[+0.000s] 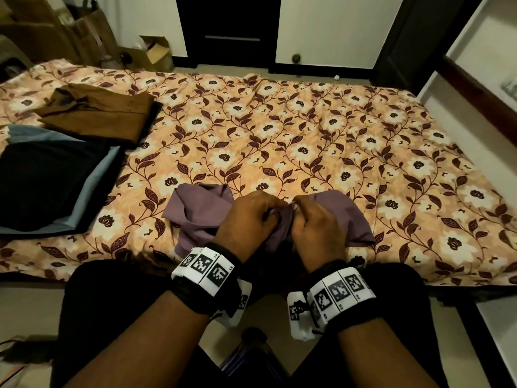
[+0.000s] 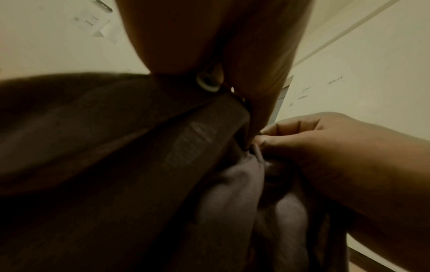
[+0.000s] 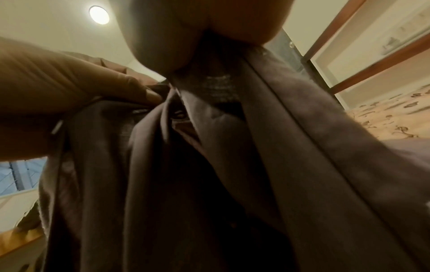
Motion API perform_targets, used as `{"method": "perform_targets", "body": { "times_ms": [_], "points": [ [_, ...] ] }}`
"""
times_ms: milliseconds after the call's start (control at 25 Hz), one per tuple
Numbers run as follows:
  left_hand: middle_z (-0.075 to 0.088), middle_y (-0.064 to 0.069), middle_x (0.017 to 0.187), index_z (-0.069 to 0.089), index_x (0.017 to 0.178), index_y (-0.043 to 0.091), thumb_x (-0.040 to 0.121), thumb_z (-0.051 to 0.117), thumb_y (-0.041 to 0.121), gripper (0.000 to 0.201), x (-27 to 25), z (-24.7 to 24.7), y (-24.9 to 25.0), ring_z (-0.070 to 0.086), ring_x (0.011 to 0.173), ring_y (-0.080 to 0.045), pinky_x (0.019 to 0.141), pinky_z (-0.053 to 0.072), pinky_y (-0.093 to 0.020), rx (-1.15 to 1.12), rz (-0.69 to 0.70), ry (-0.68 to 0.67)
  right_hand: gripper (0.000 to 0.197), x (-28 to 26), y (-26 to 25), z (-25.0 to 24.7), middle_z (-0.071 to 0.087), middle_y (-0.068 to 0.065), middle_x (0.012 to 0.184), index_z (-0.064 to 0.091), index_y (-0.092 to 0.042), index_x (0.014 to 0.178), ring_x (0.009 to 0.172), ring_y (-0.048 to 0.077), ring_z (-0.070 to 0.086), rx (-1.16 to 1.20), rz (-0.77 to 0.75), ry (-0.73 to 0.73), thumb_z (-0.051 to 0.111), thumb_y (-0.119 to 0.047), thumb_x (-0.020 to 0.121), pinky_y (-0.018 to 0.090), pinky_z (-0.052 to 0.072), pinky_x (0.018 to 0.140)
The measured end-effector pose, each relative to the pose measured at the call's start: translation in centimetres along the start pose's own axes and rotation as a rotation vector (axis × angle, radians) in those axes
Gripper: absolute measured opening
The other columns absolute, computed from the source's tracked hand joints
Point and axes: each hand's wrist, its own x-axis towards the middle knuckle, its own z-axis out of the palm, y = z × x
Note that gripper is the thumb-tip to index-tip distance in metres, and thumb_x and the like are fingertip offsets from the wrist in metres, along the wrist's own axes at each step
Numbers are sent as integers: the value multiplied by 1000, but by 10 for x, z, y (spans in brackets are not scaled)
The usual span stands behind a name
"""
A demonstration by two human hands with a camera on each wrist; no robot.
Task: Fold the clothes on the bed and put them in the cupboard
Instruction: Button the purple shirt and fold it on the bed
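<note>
Head view: purple shirt [image 1: 201, 217] lies bunched at the near edge of the bed [image 1: 307, 130], right in front of the person.
Head view, hands: left hand [image 1: 246, 219] and right hand [image 1: 316, 228] sit knuckle to knuckle on the shirt, each grip pinched on a bit of its fabric.
Head view, done pile: brown folded shirt [image 1: 98, 113] and a black-and-blue folded stack [image 1: 50, 186] sit well left of the purple shirt.
Left wrist view: fingers nip a band of the cloth with a pale button [image 2: 208, 82] at the pinch; right hand [image 2: 325, 150] is tight beside it.
Right wrist view: cloth hangs in long folds from the right grip; left hand [image 3: 58, 95] holds the neighbouring edge.
Tip, my guess: looks like buttoning or lining up the front, so keep both edges taut and level, then spread it flat on the bed before folding.
</note>
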Motion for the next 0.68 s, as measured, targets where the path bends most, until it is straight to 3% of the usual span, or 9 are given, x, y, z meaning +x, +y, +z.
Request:
{"method": "perform_targets", "body": {
  "times_ms": [80,200,320,400,440,520,560,600,680],
  "points": [
    [71,-11,108,69,117,9,89,56,-1,32,-5,-7,-9,66,97,-26,86,55,-38,149,9,12,23,13,-1,-7,67,8,97,59,-20,116,84,31,61,-51,57,-31,44,-24,99,31,43,65],
    [72,-10,109,70,116,8,82,60,-5,38,-12,-33,-36,71,96,-27,83,59,-44,278,72,104,18,23,5,-18,68,4,94,64,-21,107,82,23,59,-50,-51,-90,50,-27,98,26,39,65],
    [69,5,109,68,119,13,81,57,-5,43,0,-69,-44,65,99,-2,89,54,-20,74,127,94,17,31,14,-29,70,-1,92,70,-19,102,84,17,63,15,-209,-147,58,-29,93,29,49,73],
    [67,8,105,69,117,10,83,56,-1,39,12,-91,-37,61,97,4,86,47,-6,80,126,158,14,31,20,-41,70,-3,90,70,-18,99,84,14,64,163,-224,-333,64,-27,90,34,53,78],
    [69,4,103,71,114,8,83,57,0,35,20,-102,-37,62,94,2,85,47,-6,86,120,209,13,34,22,-49,70,-3,90,71,-17,97,85,15,66,283,-168,-485,67,-26,88,35,54,80],
    [74,-8,97,75,103,5,83,61,-1,25,47,-126,-42,67,85,-6,81,53,-18,125,88,266,13,53,18,-67,72,5,86,73,-12,89,83,20,68,492,-20,-724,70,-22,82,34,56,77],
    [75,-13,92,76,98,4,83,64,-4,21,69,-143,-38,68,80,-13,77,53,-24,188,87,257,11,75,10,-79,72,8,85,74,-9,87,81,21,69,473,-24,-743,70,-18,82,31,56,74],
    [74,-17,90,77,96,4,82,65,-4,19,101,-163,-34,69,78,-19,76,51,-27,263,106,256,8,109,-2,-92,72,9,85,74,-10,86,79,17,69,418,-77,-663,69,-15,83,29,55,73],
    [74,-18,97,77,99,8,84,61,11,22,174,-209,-12,70,89,-31,81,51,-33,342,98,334,3,193,-43,-132,73,7,84,75,-14,84,69,2,66,308,-198,-276,73,-14,82,26,48,73]
  ]
}}
